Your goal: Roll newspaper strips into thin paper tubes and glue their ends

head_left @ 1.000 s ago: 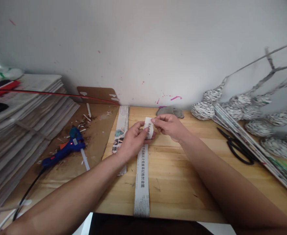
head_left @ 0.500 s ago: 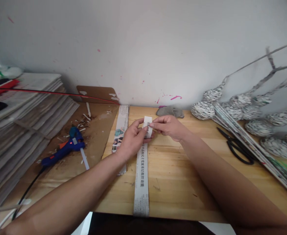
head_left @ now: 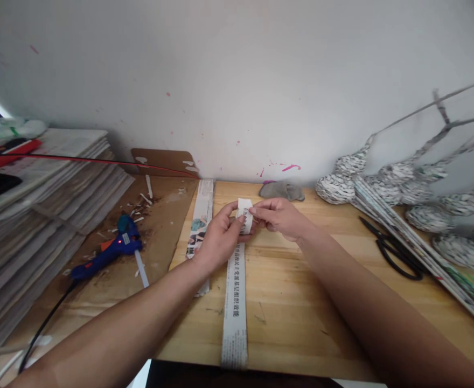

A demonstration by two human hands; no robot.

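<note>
Between both hands is a short upper length of newspaper strip, printed with dark characters. My left hand is closed on it, thumb across the front and fingers behind. My right hand pinches its right edge with thumb and forefinger. Below the hands a long newspaper strip runs down the wooden table to its front edge. Whether it joins the held length is hidden by the left hand. More newspaper strips lie just left of my left hand.
On brown cardboard at left lies a blue glue gun with scraps around it. A newspaper stack stands farther left. A grey cloth-like item lies by the wall. Black scissors, paper rods and woven paper gourds are at right.
The view has shifted slightly, so everything sits a little lower. Different print shows on the held strip. Both hands keep their grip, with only small finger movement.
</note>
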